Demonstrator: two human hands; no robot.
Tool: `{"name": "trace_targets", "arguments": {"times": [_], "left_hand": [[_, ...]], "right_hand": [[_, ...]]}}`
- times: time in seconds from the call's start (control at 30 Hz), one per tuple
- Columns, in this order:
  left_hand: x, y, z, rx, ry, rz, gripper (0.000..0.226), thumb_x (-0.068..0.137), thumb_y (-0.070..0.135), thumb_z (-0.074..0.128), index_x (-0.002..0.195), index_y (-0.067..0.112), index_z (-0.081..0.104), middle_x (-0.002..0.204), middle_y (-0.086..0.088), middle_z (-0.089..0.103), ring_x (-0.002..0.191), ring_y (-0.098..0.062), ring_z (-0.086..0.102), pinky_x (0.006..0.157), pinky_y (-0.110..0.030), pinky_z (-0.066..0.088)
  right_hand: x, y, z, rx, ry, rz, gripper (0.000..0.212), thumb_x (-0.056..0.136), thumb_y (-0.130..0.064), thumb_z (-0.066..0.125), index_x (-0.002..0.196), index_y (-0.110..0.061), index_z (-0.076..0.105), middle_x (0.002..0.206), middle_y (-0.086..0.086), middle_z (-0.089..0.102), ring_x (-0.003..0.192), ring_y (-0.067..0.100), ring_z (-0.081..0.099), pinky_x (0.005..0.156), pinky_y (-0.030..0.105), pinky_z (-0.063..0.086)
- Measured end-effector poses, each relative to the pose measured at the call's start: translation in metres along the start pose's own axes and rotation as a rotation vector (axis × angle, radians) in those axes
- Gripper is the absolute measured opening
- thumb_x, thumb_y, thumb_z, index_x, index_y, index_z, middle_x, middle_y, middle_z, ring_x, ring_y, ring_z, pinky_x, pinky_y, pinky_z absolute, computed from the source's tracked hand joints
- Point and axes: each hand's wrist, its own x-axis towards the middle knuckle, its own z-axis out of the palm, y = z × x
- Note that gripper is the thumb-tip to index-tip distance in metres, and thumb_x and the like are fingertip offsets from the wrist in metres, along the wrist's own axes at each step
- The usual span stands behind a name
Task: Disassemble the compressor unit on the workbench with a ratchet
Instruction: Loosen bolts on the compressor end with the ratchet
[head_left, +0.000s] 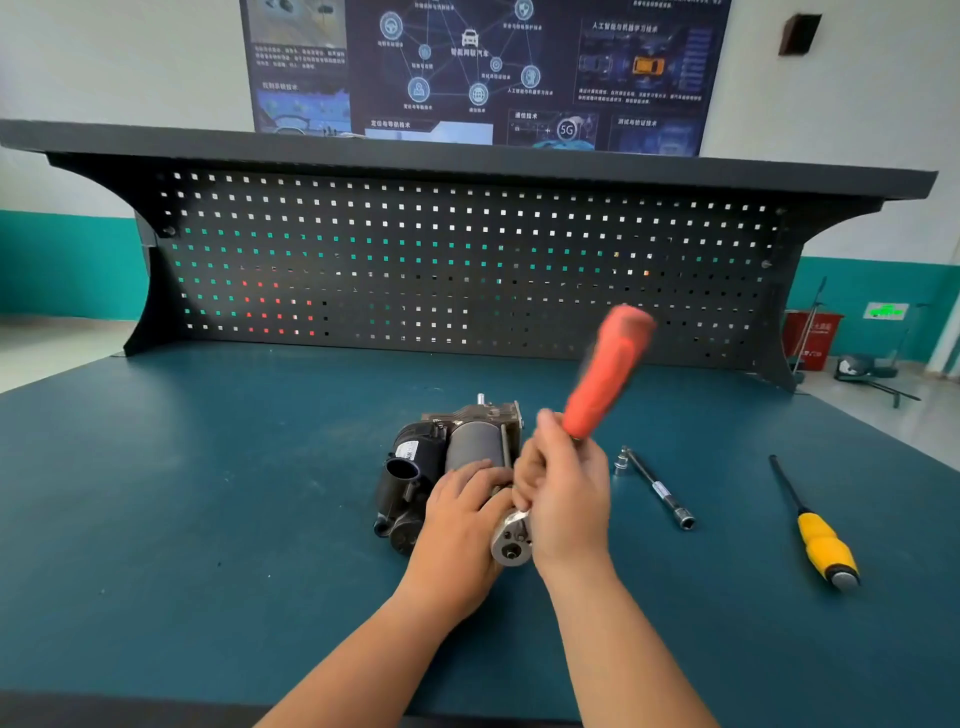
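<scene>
The compressor unit (441, 457), dark metal with a grey cylinder and black plastic housing, lies on the blue-green workbench (208, 493) near the middle. My left hand (462, 514) rests flat on its near end, pressing it down. My right hand (563, 493) grips the ratchet (608, 374) near its head; the orange handle points up and away and is blurred. The ratchet head is hidden behind my fingers, close to the compressor's silver end cap (511, 540).
An extension bar with a socket (657, 488) lies just right of my right hand. A yellow-handled screwdriver (815, 525) lies farther right. A black pegboard (467, 260) with a shelf stands along the bench's back edge.
</scene>
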Motion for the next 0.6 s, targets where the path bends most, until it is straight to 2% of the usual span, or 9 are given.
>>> {"name": "trace_targets", "arguments": {"times": [0.1, 0.2, 0.3, 0.4, 0.5, 0.6], "left_hand": [[-0.002, 0.002, -0.002, -0.018, -0.01, 0.001, 0.027, 0.081, 0.023, 0.049, 0.091, 0.008, 0.069, 0.107, -0.005, 0.066, 0.107, -0.032, 0.06, 0.086, -0.051, 0.05], [0.0, 0.004, -0.005, -0.017, -0.016, 0.009, 0.028, 0.081, 0.025, 0.049, 0.087, 0.007, 0.069, 0.106, -0.006, 0.067, 0.107, -0.033, 0.06, 0.084, -0.052, 0.05], [0.0, 0.004, -0.004, -0.024, -0.007, 0.009, 0.028, 0.081, 0.025, 0.048, 0.086, 0.007, 0.069, 0.105, -0.006, 0.067, 0.107, -0.032, 0.061, 0.084, -0.052, 0.05], [0.0, 0.003, -0.004, -0.021, -0.002, 0.018, 0.027, 0.081, 0.026, 0.05, 0.086, 0.007, 0.069, 0.105, -0.006, 0.067, 0.106, -0.032, 0.061, 0.085, -0.051, 0.05], [-0.001, 0.003, -0.002, -0.029, 0.009, 0.014, 0.029, 0.082, 0.026, 0.05, 0.087, 0.006, 0.069, 0.105, -0.007, 0.067, 0.105, -0.033, 0.061, 0.084, -0.052, 0.05], [-0.001, 0.001, 0.001, -0.03, 0.026, 0.019, 0.03, 0.082, 0.025, 0.049, 0.09, 0.005, 0.07, 0.106, -0.007, 0.067, 0.106, -0.033, 0.061, 0.084, -0.053, 0.05]], "right_hand": [[-0.006, 0.001, -0.009, 0.246, 0.206, 0.007, 0.059, 0.097, -0.012, 0.04, 0.04, -0.025, 0.036, 0.04, -0.01, 0.025, 0.035, 0.007, 0.021, 0.036, 0.018, 0.023], [-0.014, 0.006, -0.018, 0.385, 0.382, 0.036, 0.048, 0.098, -0.017, 0.037, 0.051, -0.023, 0.031, 0.043, -0.008, 0.024, 0.038, 0.009, 0.021, 0.04, 0.021, 0.024], [-0.018, 0.011, -0.021, 0.449, 0.486, 0.061, 0.04, 0.098, -0.021, 0.037, 0.06, -0.02, 0.026, 0.044, -0.009, 0.023, 0.039, 0.009, 0.021, 0.043, 0.024, 0.022], [-0.017, 0.01, -0.018, 0.429, 0.475, 0.058, 0.041, 0.097, -0.019, 0.037, 0.058, -0.02, 0.027, 0.043, -0.009, 0.024, 0.038, 0.009, 0.021, 0.042, 0.023, 0.023], [-0.012, 0.005, -0.012, 0.325, 0.366, 0.026, 0.051, 0.097, -0.014, 0.036, 0.047, -0.024, 0.032, 0.042, -0.009, 0.024, 0.037, 0.009, 0.021, 0.039, 0.019, 0.024], [-0.008, 0.002, -0.006, 0.212, 0.268, -0.002, 0.044, 0.098, -0.009, 0.037, 0.055, -0.017, 0.029, 0.041, -0.008, 0.025, 0.035, 0.008, 0.021, 0.037, 0.018, 0.023]]}}
